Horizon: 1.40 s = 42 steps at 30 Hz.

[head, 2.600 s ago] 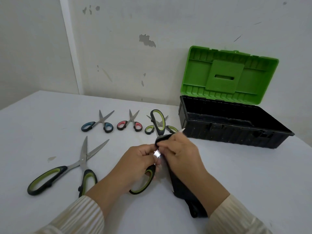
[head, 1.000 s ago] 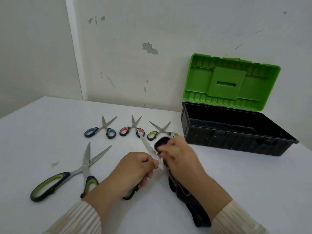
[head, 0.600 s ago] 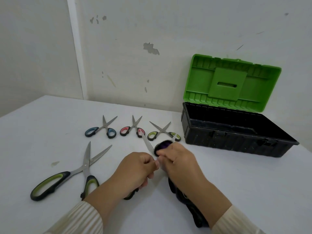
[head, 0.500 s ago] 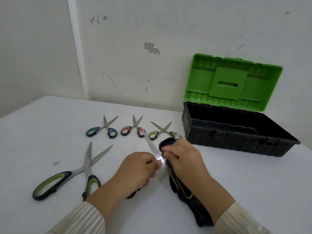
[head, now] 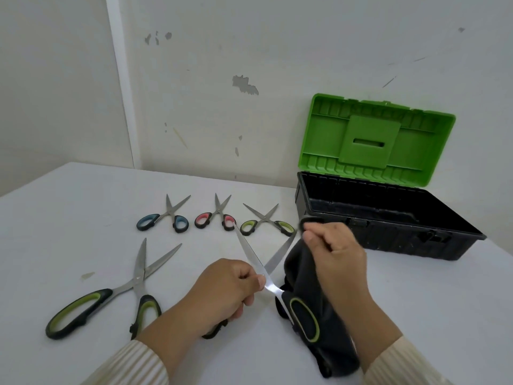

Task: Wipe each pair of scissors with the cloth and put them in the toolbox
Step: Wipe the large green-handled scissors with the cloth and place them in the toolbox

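My left hand grips a large pair of green-and-black scissors near the pivot, blades spread wide and pointing away from me. One handle loop lies against the dark cloth; the other is mostly hidden under my left hand. My right hand pinches the cloth, bunched around the tip of the right blade, and the rest of the cloth drapes down to the table. The black toolbox stands open at the right with its green lid raised; I see nothing inside it.
A second large green-and-black pair lies open at the left. Behind it sit three small pairs in a row: blue-handled, pink-handled and green-handled. The white table meets a wall behind.
My right hand has slid the cloth up the right blade from near the pivot to its tip. The held scissors' blades have spread wider. My left hand has stayed put.
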{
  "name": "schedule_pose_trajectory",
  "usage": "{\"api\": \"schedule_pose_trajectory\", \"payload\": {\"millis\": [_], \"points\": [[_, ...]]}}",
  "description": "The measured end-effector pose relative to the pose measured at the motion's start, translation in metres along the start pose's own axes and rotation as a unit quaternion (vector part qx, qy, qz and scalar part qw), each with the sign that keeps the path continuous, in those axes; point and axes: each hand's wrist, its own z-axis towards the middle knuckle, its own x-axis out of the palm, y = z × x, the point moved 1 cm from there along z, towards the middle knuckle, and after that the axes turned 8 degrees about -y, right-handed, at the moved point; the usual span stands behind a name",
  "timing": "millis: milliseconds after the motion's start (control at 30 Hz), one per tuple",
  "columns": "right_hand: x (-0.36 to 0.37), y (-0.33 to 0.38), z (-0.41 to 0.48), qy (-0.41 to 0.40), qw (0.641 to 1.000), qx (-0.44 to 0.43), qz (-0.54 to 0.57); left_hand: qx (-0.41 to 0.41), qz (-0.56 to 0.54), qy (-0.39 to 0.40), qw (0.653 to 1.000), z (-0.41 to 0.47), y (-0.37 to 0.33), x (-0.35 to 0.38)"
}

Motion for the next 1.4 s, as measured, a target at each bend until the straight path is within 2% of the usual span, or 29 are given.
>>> {"api": "schedule_pose_trajectory", "payload": {"millis": [100, 133, 167, 233, 300, 367, 400, 467, 567, 633, 733, 800, 900, 967, 1033, 1067, 1167, 1233, 1333, 1400], "points": [[0.017, 0.011, -0.024, 0.171, 0.982, -0.082, 0.000, -0.005, -0.015, -0.005, 1.000, 0.000, 0.002, 0.001], [0.022, 0.009, -0.027, 0.206, 0.974, -0.093, -0.015, -0.003, -0.008, -0.008, 1.000, -0.001, 0.003, 0.001], [0.025, 0.005, -0.024, 0.204, 0.974, -0.093, -0.028, 0.000, 0.001, -0.009, 1.000, -0.001, 0.003, 0.001], [0.023, -0.005, -0.011, 0.130, 0.988, -0.067, -0.045, 0.001, 0.017, -0.008, 1.000, -0.001, 0.003, 0.000], [0.013, -0.014, 0.004, 0.046, 0.998, -0.006, -0.044, -0.001, 0.014, 0.001, 1.000, -0.002, 0.001, -0.002], [0.001, -0.017, 0.011, 0.030, 0.998, 0.053, -0.012, -0.003, -0.010, 0.002, 1.000, -0.001, -0.001, -0.004], [-0.004, -0.016, 0.011, 0.057, 0.996, 0.065, 0.011, -0.006, -0.025, -0.006, 1.000, 0.000, -0.002, -0.006], [-0.010, -0.005, 0.007, 0.172, 0.983, 0.057, 0.031, -0.013, -0.057, -0.026, 0.998, 0.001, -0.003, -0.011], [-0.004, 0.009, -0.004, 0.372, 0.928, 0.000, -0.039, -0.023, -0.107, -0.036, 0.993, 0.002, -0.003, -0.016], [0.002, 0.009, -0.008, 0.408, 0.911, -0.015, -0.062, -0.028, -0.115, -0.030, 0.993, 0.001, -0.003, -0.017], [0.000, 0.005, -0.005, 0.373, 0.927, 0.045, -0.003, -0.075, -0.169, -0.007, 0.983, 0.002, -0.003, -0.024], [-0.004, 0.000, -0.002, 0.345, 0.933, 0.092, 0.038, -0.138, -0.283, 0.020, 0.949, 0.003, -0.004, -0.032], [-0.004, -0.001, -0.004, 0.307, 0.939, 0.139, 0.069, -0.206, -0.464, 0.001, 0.861, 0.006, -0.002, -0.034], [0.000, 0.001, -0.005, 0.289, 0.941, 0.157, 0.078, -0.213, -0.552, -0.025, 0.805, 0.009, 0.000, -0.025], [0.004, 0.003, -0.008, 0.278, 0.940, 0.173, 0.094, -0.202, -0.600, -0.038, 0.773, 0.010, 0.002, -0.014], [0.006, 0.004, -0.009, 0.276, 0.940, 0.177, 0.099, -0.192, -0.600, -0.045, 0.775, 0.009, 0.002, -0.007], [0.012, 0.006, -0.013, 0.282, 0.950, 0.119, 0.062, -0.152, -0.505, -0.080, 0.846, 0.006, 0.001, 0.012], [0.017, 0.007, -0.016, 0.292, 0.954, 0.064, 0.032, -0.138, -0.456, -0.083, 0.875, 0.004, 0.003, 0.019], [0.020, 0.010, -0.018, 0.306, 0.952, 0.029, 0.020, -0.142, -0.441, -0.094, 0.881, 0.006, 0.007, 0.016], [0.019, 0.011, -0.019, 0.327, 0.943, 0.028, 0.052, -0.133, -0.448, -0.099, 0.878, 0.007, 0.006, 0.010]]}}
